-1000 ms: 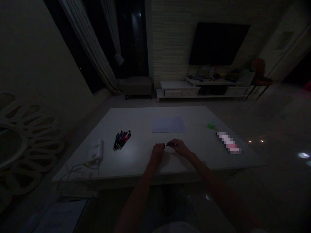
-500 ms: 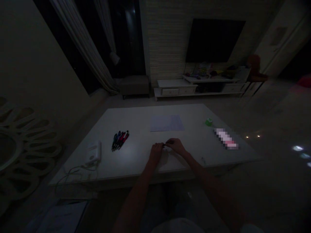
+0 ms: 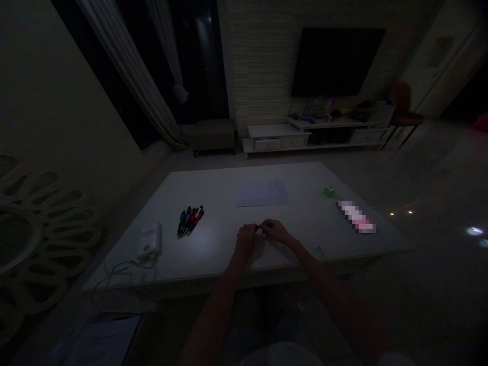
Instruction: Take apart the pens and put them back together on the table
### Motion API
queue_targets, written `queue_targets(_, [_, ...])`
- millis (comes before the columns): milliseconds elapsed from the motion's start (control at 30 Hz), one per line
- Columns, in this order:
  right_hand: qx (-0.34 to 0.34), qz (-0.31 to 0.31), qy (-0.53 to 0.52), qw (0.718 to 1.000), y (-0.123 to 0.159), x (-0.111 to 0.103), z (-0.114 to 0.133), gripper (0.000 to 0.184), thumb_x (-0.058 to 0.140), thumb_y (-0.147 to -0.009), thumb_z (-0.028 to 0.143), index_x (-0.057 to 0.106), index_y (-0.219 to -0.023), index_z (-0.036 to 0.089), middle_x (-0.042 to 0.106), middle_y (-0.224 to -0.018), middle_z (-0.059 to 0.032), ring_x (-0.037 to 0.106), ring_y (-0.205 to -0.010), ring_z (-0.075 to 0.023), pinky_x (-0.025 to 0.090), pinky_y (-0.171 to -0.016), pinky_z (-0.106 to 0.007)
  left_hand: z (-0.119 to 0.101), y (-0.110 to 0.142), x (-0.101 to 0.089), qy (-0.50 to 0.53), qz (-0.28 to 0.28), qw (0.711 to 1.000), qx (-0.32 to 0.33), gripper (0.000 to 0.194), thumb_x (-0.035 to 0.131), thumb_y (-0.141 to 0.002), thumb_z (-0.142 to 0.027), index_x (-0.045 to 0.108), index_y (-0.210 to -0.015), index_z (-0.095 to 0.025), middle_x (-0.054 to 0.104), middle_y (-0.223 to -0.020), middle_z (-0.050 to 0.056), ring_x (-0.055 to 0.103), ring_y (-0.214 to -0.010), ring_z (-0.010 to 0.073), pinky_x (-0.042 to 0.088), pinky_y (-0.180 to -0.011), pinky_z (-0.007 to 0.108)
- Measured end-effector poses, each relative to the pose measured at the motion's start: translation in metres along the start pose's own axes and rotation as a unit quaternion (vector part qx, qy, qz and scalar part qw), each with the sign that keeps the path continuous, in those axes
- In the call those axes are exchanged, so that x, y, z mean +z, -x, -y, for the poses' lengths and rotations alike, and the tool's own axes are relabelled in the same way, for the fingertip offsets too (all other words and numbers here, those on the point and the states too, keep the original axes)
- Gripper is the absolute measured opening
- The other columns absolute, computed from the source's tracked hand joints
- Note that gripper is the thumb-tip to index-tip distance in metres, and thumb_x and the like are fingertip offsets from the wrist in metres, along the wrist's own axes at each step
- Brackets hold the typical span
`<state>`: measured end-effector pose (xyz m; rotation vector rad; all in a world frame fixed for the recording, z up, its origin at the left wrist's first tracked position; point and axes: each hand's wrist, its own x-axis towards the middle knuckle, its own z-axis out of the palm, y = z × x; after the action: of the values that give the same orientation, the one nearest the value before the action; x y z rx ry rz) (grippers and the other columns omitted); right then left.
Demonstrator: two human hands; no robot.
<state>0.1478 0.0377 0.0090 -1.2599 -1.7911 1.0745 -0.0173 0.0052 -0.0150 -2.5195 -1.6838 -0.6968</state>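
Note:
A dark, slim pen (image 3: 258, 226) lies level between my two hands, low over the white table (image 3: 213, 259). My left hand (image 3: 246, 235) is closed round one end, and a small dark tip seems to poke out at its left side. The fingers of my right hand (image 3: 273, 230) pinch the other end. Most of the pen is hidden by my fingers, and the room is dim. Just beyond my hands a sheet of paper (image 3: 262, 193) lies flat. Off to the left, several pens (image 3: 189, 221) with dark, red, green and blue parts lie side by side.
A white power strip (image 3: 149, 241) with cables sits at the table's left. At the right are a small green object (image 3: 328, 191) and a blurred-out pinkish item (image 3: 356, 216). A small clear thing (image 3: 319, 251) lies near the front edge. A TV cabinet (image 3: 276, 144) stands beyond.
My hands have come slightly closer together, and less of the pen shows between them. The view has shifted a little; the things on the table stay put.

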Motion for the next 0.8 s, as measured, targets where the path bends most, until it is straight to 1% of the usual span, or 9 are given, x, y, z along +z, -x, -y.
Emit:
queue_targets(67, [0.013,0.006,-0.015,1.000,0.0017,-0.0010,-0.0032,0.045,0.052,-0.077,0.058,0.064,-0.066,0.016,0.065,-0.059,-0.0028,0.058,-0.054,-0.0139,0.042,-0.053,-0.023,0.0000,0.0001,0.0001,0.005,0.007,1.000,0.010,0.020,0.045,-0.088,-0.011,0.052,-0.105,-0.018,0.061,-0.097,0.005,0.053,-0.092,0.0191,0.040,-0.083,0.033])
queue_targets(133, [0.049,-0.004,-0.017,0.999,0.0028,-0.0013,-0.0058,0.052,0.046,-0.079,0.060,0.060,-0.057,0.016,0.059,-0.051,-0.0023,0.054,-0.048,-0.0131,0.040,-0.050,-0.023,-0.0003,0.0000,0.0000,0.010,0.013,1.000,0.020,0.019,0.045,-0.088,-0.011,0.052,-0.105,-0.019,0.061,-0.097,0.005,0.053,-0.092,0.0190,0.040,-0.084,0.034])
queue_targets(200, [0.066,-0.008,-0.016,0.998,0.0022,-0.0013,-0.0073,0.053,0.046,-0.078,0.062,0.058,-0.054,0.016,0.057,-0.048,-0.0016,0.052,-0.046,-0.0124,0.039,-0.048,-0.023,-0.0007,0.0000,-0.0003,0.015,0.013,1.000,0.020,0.020,0.045,-0.088,-0.011,0.052,-0.106,-0.019,0.061,-0.098,0.006,0.053,-0.093,0.0188,0.040,-0.084,0.034])
queue_targets(333, [0.042,-0.001,-0.037,0.998,-0.0022,-0.0023,-0.0068,0.046,0.052,-0.074,0.060,0.059,-0.061,0.016,0.060,-0.055,-0.0006,0.052,-0.050,-0.0116,0.039,-0.050,-0.022,-0.0006,-0.0002,0.0005,0.012,0.000,1.000,0.015,0.018,0.044,-0.089,-0.012,0.052,-0.105,-0.018,0.061,-0.095,0.005,0.053,-0.091,0.0188,0.041,-0.082,0.033])
queue_targets(467, [0.056,0.006,-0.005,0.998,-0.0051,-0.0051,-0.0023,0.055,0.042,-0.079,0.062,0.051,-0.048,0.017,0.048,-0.042,0.0007,0.045,-0.044,-0.0106,0.035,-0.049,-0.023,0.0008,-0.0002,0.0028,0.009,-0.011,1.000,0.025,0.018,0.045,-0.090,-0.013,0.052,-0.105,-0.017,0.061,-0.094,0.006,0.054,-0.090,0.0191,0.041,-0.080,0.033])
queue_targets(600, [0.040,0.025,-0.031,0.998,-0.0026,-0.0090,-0.0003,0.049,0.050,-0.074,0.063,0.056,-0.059,0.016,0.055,-0.051,0.0000,0.047,-0.049,-0.0112,0.035,-0.050,-0.022,0.0010,0.0000,0.0024,0.010,-0.011,1.000,0.017,0.018,0.043,-0.090,-0.013,0.053,-0.105,-0.017,0.061,-0.094,0.006,0.054,-0.090,0.0193,0.042,-0.079,0.034])
queue_targets(633, [0.042,0.023,-0.038,0.998,-0.0015,-0.0094,-0.0010,0.048,0.051,-0.073,0.063,0.056,-0.060,0.017,0.055,-0.052,0.0002,0.047,-0.049,-0.0111,0.034,-0.050,-0.022,0.0005,0.0001,0.0016,0.011,-0.009,1.000,0.017,0.018,0.042,-0.091,-0.013,0.053,-0.105,-0.017,0.061,-0.094,0.006,0.054,-0.090,0.0192,0.042,-0.080,0.034])
queue_targets(733, [0.058,0.007,-0.029,0.998,0.0015,-0.0086,-0.0052,0.055,0.043,-0.076,0.066,0.050,-0.052,0.018,0.047,-0.044,0.0016,0.042,-0.045,-0.0103,0.032,-0.048,-0.023,-0.0018,0.0005,-0.0009,0.013,-0.007,1.000,0.020,0.018,0.042,-0.091,-0.014,0.053,-0.105,-0.017,0.061,-0.095,0.006,0.054,-0.091,0.0189,0.042,-0.081,0.034])
queue_targets(800, [0.056,0.005,-0.035,0.998,0.0024,-0.0065,-0.0081,0.055,0.044,-0.075,0.067,0.050,-0.053,0.018,0.046,-0.045,0.0018,0.042,-0.046,-0.0104,0.032,-0.048,-0.023,-0.0033,0.0009,-0.0021,0.013,-0.010,1.000,0.017,0.019,0.042,-0.091,-0.013,0.052,-0.106,-0.017,0.061,-0.096,0.006,0.054,-0.091,0.0187,0.042,-0.082,0.034])
